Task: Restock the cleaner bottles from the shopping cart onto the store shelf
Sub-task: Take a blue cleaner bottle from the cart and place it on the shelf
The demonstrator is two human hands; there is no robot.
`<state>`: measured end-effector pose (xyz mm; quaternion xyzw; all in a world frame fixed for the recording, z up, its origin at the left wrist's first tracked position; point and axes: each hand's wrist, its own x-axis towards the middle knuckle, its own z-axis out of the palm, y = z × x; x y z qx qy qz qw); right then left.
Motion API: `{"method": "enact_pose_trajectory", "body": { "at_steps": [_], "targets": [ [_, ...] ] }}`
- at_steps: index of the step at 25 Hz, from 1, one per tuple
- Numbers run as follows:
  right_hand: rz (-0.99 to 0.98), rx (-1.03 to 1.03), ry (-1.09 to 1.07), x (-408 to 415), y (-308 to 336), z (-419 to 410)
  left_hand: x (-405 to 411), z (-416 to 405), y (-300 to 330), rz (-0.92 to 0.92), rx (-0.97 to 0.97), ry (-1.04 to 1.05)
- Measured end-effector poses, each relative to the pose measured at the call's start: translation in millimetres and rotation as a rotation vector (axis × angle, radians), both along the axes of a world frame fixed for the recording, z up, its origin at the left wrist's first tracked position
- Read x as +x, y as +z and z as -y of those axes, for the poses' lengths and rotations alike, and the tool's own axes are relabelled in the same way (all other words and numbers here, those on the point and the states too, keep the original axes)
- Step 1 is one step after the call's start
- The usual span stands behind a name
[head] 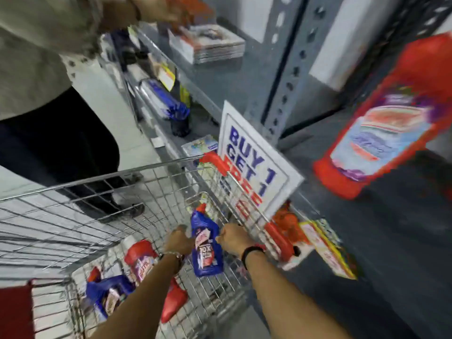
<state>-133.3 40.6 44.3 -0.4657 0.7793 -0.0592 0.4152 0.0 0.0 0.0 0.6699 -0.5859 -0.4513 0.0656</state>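
The blue bottle (pixel 206 243) sits upright inside the wire cart (pixel 97 192), near its right wall, and you have it between both hands. Your left hand (pixel 178 242) is curled against its left side, your right hand (pixel 233 238) closed into a near fist against its right side by the label; blur hides how firmly either one grips.

Lower in the cart lie more bottles: one blue (pixel 107 293) at the near left, and two red ones, one (pixel 141 256) just beside your left forearm and another (pixel 173 299) partly under it. That makes four you can count; anything else down there is too smeared to tell.

On the dark shelf (pixel 367 241) to your right stands one large red bottle (pixel 381 126), tilted in the picture. A "BUY 1 GET 1 FREE" sign (pixel 256 167) hangs at the shelf edge just behind the cart's red handle corner. Another person in a pale top (pixel 36 57) stands to your left, reaching toward an upper shelf.
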Motion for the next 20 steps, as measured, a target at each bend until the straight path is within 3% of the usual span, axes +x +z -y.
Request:
{"method": "enact_pose_trajectory", "body": {
  "at_steps": [5, 10, 14, 20],
  "targets": [
    [0.032, 0.207, -0.128, 1.0, -104.2, 51.8, -6.9, 25.4, -90.6, -0.07, 0.257, 0.001],
    [0.009, 0.29, -0.097, -6.2, -138.1, 51.3, -12.2, 28.7, -114.9, -0.24, 0.348, 0.243],
    [0.152, 0.249, -0.105, -10.6, -105.7, 46.4, -1.5, 18.5, -80.5, -0.549, 0.343, 0.405],
    [0.324, -0.264, -0.165, -2.5, 7.3, -6.8, 23.5, -3.3, 26.4, -0.826, 0.09, 0.215]
  ]
}}
